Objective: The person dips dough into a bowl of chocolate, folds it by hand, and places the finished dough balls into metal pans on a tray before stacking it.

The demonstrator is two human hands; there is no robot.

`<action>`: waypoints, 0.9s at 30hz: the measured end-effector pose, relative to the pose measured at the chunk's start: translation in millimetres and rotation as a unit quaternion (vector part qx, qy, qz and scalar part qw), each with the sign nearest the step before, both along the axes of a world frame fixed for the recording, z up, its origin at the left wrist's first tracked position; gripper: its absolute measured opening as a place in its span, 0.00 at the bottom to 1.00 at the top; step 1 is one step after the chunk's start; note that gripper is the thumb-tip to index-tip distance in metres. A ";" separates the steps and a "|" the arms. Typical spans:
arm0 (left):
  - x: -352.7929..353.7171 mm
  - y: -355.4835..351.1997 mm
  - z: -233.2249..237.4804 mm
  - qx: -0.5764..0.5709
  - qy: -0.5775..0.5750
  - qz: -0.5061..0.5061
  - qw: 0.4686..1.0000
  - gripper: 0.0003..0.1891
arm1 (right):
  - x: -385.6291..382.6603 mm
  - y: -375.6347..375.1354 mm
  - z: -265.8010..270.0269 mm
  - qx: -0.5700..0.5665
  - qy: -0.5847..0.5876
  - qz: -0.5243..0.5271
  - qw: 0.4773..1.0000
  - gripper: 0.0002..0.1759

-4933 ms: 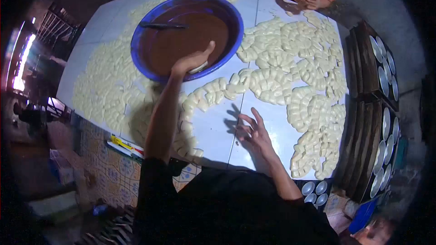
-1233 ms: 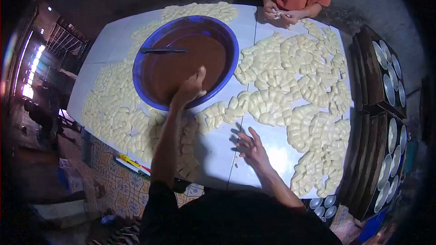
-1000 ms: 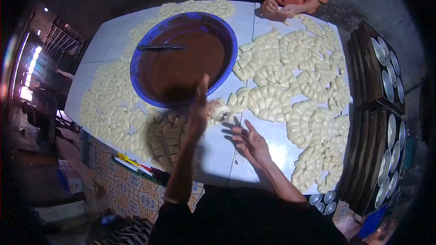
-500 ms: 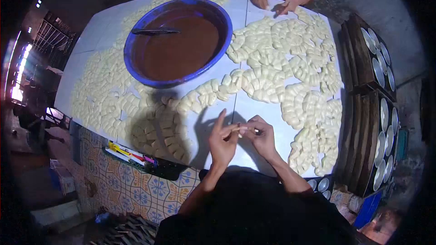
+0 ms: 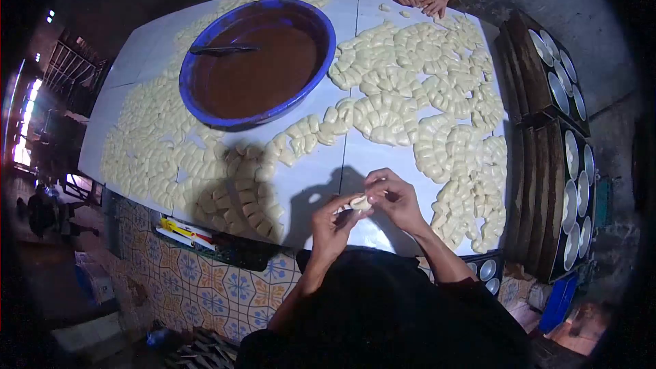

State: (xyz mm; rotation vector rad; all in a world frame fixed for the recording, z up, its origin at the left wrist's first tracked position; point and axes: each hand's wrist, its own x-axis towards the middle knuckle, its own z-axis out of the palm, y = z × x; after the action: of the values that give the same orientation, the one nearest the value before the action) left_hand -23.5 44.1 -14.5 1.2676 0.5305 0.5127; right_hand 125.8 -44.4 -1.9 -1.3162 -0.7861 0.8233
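Note:
Between my two hands, near the front edge of the white table (image 5: pixel 287 225), is a small pale dough piece (image 5: pixel 359 202). My left hand (image 5: pixel 333 224) pinches it from the left with fingers curled. The fingers of my right hand (image 5: pixel 395 199) are bent against its right side. Rows of pale dough pieces (image 5: pixel 386 117) lie beyond and to the right of my hands. More dough pieces (image 5: pixel 157 143) cover the left part of the table, some in shadow.
A blue basin (image 5: pixel 258 121) of brown filling holds a dark utensil (image 5: pixel 225 48). Across the table stands a co-worker in orange, hands (image 5: pixel 420 0) together near dough. Wooden racks with round metal tins (image 5: pixel 570 208) are at the right. Patterned tiles (image 5: pixel 205 287) show below left.
The dough piece between my hands now shows more clearly, and my left index finger has come down from pointing up. The co-worker's hands have come together. The view has shifted slightly.

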 end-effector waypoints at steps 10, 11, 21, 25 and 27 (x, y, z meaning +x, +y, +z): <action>3.8 -10.0 -19.3 -0.227 0.052 0.056 0.971 0.04 | -21.4 -8.8 9.8 -0.081 -0.132 0.014 0.988 0.07; 3.7 -12.7 -20.9 -0.168 0.063 0.052 0.982 0.04 | -20.7 -12.5 2.5 -0.106 -0.124 0.009 0.987 0.08; 10.9 -23.6 -5.8 0.017 -0.104 0.012 0.994 0.40 | 15.9 -36.9 -23.0 -0.181 0.270 0.252 0.911 0.31; 8.3 -4.6 -7.9 0.051 -0.128 0.151 0.979 0.39 | 43.9 -5.3 -25.7 -0.171 -0.100 0.035 0.980 0.24; 2.9 6.5 -11.7 0.022 -0.101 0.250 0.963 0.33 | 62.7 1.4 -56.3 -0.190 -0.028 0.023 0.981 0.23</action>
State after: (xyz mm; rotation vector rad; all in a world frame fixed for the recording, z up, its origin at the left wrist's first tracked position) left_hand -20.6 50.6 -26.2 1.1025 0.6699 1.0700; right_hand 188.5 -43.0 -58.2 -1.6709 -0.7264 1.0111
